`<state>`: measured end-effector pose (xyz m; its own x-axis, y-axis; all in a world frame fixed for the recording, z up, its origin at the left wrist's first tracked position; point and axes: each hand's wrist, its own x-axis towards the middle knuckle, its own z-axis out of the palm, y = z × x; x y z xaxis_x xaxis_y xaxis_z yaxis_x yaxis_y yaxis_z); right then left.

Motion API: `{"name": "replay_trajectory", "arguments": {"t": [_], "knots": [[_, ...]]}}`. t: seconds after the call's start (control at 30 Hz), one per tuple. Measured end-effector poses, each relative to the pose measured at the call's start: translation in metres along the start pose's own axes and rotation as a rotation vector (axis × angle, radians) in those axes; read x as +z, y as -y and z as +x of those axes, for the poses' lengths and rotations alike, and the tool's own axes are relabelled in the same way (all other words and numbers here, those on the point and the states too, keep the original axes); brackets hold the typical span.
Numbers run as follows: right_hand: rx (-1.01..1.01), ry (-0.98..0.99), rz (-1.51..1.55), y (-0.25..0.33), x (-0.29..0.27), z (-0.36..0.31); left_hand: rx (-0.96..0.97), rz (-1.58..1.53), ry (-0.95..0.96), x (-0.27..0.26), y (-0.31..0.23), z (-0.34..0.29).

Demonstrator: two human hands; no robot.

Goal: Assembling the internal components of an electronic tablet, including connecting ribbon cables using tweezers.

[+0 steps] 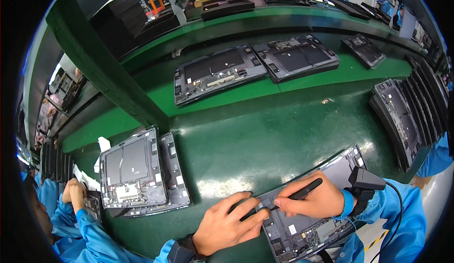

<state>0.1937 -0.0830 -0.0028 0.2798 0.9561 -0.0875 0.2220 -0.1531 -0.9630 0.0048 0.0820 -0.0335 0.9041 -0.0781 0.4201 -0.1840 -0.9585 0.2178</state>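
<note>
An opened tablet point(292, 229) lies slanted in front of me at the lower right, its circuit board and dark battery area bare. My right hand point(314, 196) is closed around a slim black pen-shaped tool point(307, 189), whose tip points down at the tablet's left edge. Close beside it, my left hand point(231, 223) has its fingers curled at that same edge. A small black object point(235, 206) shows between the left fingers; its kind is not clear. A wristband with a cable point(363, 187) sits on my right wrist.
Stacked opened tablets point(135, 168) lie at the left, beside a green post point(101, 64). More tablets rest on the green shelf point(156, 90) ahead. At the right stands a leaning row of tablets point(399, 116). A co-worker's hands point(74, 192) are at the far left.
</note>
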Motion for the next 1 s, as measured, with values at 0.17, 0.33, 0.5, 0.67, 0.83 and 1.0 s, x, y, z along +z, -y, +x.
{"name": "replay_trajectory", "arguments": {"t": [0.17, 0.33, 0.5, 0.67, 0.83, 1.0], "knots": [[0.016, 0.012, 0.019, -0.0007, -0.0012, 0.0019, -0.001, -0.004, -0.034, 0.0029, -0.0008, 0.0003], [0.036, 0.041, 0.017, -0.0022, -0.0024, 0.0016, -0.011, -0.008, -0.051, 0.0035, 0.0002, 0.0003], [-0.038, 0.008, 0.002, 0.0011, -0.0008, 0.0018, 0.002, -0.007, -0.039, 0.0009, -0.0008, 0.0005], [-0.126, -0.002, -0.022, 0.0007, -0.0006, 0.0027, 0.032, -0.017, -0.04, -0.0012, -0.0004, 0.0017], [-0.055, -0.004, -0.036, 0.0024, 0.0002, 0.001, 0.014, 0.045, -0.033, 0.0003, -0.0029, -0.0004], [-0.066, -0.033, -0.039, 0.002, 0.0023, -0.0038, 0.042, 0.006, -0.04, -0.0031, -0.003, -0.0001]]}}
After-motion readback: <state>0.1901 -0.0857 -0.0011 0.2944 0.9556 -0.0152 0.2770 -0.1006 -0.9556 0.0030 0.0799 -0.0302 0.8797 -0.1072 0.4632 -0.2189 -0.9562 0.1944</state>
